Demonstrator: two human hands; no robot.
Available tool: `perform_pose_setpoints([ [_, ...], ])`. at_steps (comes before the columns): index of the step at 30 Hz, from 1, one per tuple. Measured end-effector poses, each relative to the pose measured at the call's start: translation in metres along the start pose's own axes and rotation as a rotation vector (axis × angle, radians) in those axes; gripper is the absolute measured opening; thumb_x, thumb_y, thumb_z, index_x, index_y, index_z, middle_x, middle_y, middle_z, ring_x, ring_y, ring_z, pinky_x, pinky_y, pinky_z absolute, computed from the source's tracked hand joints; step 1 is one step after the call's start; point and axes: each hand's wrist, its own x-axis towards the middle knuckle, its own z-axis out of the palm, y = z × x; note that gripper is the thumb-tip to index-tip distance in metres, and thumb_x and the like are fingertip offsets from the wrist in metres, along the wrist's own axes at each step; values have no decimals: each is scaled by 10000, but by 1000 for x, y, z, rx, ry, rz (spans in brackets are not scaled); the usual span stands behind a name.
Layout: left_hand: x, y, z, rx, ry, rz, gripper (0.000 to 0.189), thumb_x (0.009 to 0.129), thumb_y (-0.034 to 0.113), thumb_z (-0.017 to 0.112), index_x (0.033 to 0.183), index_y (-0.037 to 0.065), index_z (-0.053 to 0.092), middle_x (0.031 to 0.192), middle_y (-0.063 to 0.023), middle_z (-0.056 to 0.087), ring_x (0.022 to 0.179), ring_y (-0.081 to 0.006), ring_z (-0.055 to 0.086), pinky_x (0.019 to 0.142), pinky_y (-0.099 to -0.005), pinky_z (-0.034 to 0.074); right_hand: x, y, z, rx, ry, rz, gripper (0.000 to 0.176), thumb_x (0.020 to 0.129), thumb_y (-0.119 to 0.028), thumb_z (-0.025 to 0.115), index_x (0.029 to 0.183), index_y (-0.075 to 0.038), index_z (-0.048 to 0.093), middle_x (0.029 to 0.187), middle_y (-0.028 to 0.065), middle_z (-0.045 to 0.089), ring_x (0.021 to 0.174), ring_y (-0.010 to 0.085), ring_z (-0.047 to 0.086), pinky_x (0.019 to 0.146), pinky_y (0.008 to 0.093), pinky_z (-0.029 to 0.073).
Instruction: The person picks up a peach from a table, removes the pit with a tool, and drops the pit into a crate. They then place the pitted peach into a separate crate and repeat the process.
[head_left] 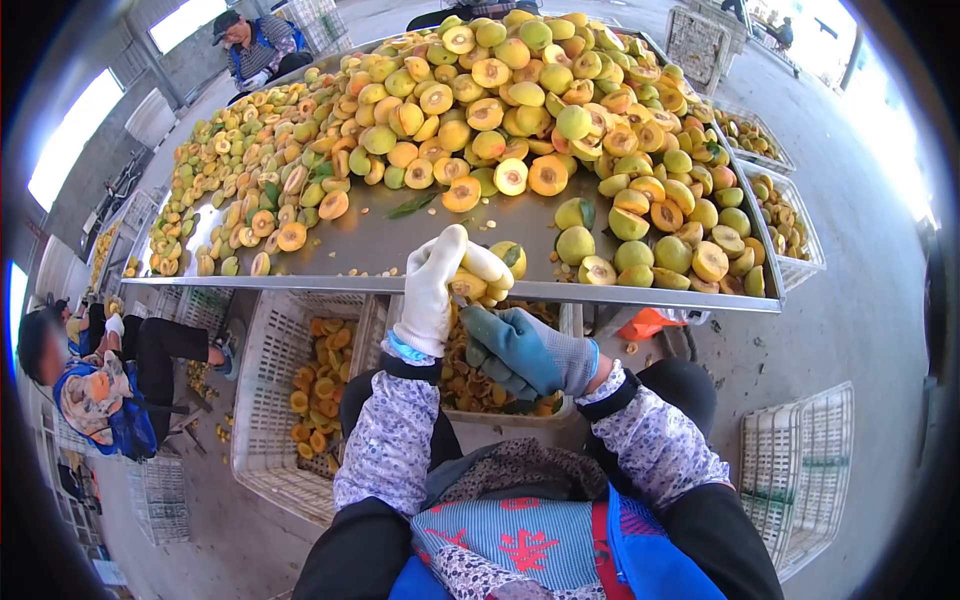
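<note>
My left hand (pixel 436 285), in a white glove stained yellow at the fingers, is closed around a yellow peach piece (pixel 468 285) at the near edge of the metal table (pixel 480 235). Just below and to the right, my right hand (pixel 528 350) wears a grey-and-blue glove. Its fingers are curled, with a small greyish tip showing toward the peach; the rest of what it grips is hidden. Halved peaches (pixel 510 177) and whole-looking ones lie heaped on the table beyond my hands. Loose pale bits and a long green leaf (pixel 412 205) lie nearby.
Below the table edge, a white crate (pixel 262 400) holds peach pieces, and another stands beneath my hands. More crates (pixel 798 470) stand on the floor at the right. One person (pixel 262 50) sits at the table's far left; another (pixel 110 385) sits at left.
</note>
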Motion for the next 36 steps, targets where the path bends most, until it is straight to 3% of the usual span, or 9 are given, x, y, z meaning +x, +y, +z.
perform_pose_setpoints([
  [7, -2, -6, 15, -404, 80, -16, 496, 1051, 435, 449, 808, 43, 633, 781, -150, 672, 641, -238, 637, 571, -356, 528, 12, 20, -3, 458, -323, 2, 554, 1017, -643, 400, 876, -134, 565, 585, -77, 357, 435, 57, 323, 361, 225, 270],
  [10, -2, -8, 8, -624, 67, -51, 417, 1043, 415, 480, 808, 99, 618, 785, -97, 644, 655, -237, 626, 566, -367, 528, 13, 20, -9, 360, -329, -5, 574, 1015, -657, 398, 878, -132, 586, 605, -75, 387, 466, 53, 350, 388, 222, 301],
  [14, 4, -3, -36, -834, 157, 91, 279, 1015, 350, 566, 834, 158, 656, 834, -25, 684, 703, -219, 646, 579, -371, 555, 6, 24, -5, -425, 76, -148, 533, 1013, -573, 485, 927, -75, 653, 680, 77, 611, 565, 236, 587, 525, 357, 470],
  [17, -30, 44, -66, -363, 582, 186, 419, 1028, 442, 519, 998, 55, 678, 908, -127, 720, 751, -247, 684, 627, -361, 564, 10, 53, -21, -943, 318, -203, 433, 987, -452, 553, 1029, -43, 687, 901, 250, 694, 877, 454, 669, 762, 528, 522],
  [21, -60, 78, -101, 752, 968, 62, 293, 956, 256, 653, 998, -25, 726, 968, -100, 745, 813, -164, 685, 737, -281, 525, 4, 44, -21, -959, 489, -396, 374, 997, -397, 572, 967, -41, 681, 800, 242, 674, 771, 437, 663, 679, 526, 510],
  [23, -53, 67, -101, 1269, 890, 239, 275, 936, 224, 671, 997, -41, 714, 916, -132, 729, 833, -220, 678, 815, -337, 533, 14, 50, -24, -1006, 583, -416, 363, 997, -407, 565, 952, -61, 666, 801, 235, 674, 760, 451, 653, 670, 546, 505],
  [26, -13, 35, -39, 1110, 595, 348, 295, 905, 253, 695, 1042, -9, 713, 953, -155, 736, 869, -267, 696, 828, -356, 540, 12, 48, -25, -1038, 440, -347, 390, 983, -433, 567, 1024, -59, 669, 879, 243, 691, 833, 443, 664, 740, 525, 521],
  [33, 57, 0, 56, 1591, -18, -272, 607, 756, 407, 725, 1247, 60, 639, 1158, -191, 692, 1111, -311, 659, 976, -411, 498, -3, 41, -21, -1058, 311, -218, 433, 974, -459, 557, 1088, -62, 684, 932, 234, 704, 887, 430, 674, 791, 509, 529],
  [36, 67, -15, 41, 1626, -99, -192, 604, 769, 380, 711, 1268, 49, 629, 1218, -209, 667, 1143, -321, 647, 993, -416, 497, -4, 41, -21, -1053, 303, -223, 435, 973, -457, 562, 1068, -49, 681, 928, 238, 700, 885, 430, 672, 800, 505, 528],
])
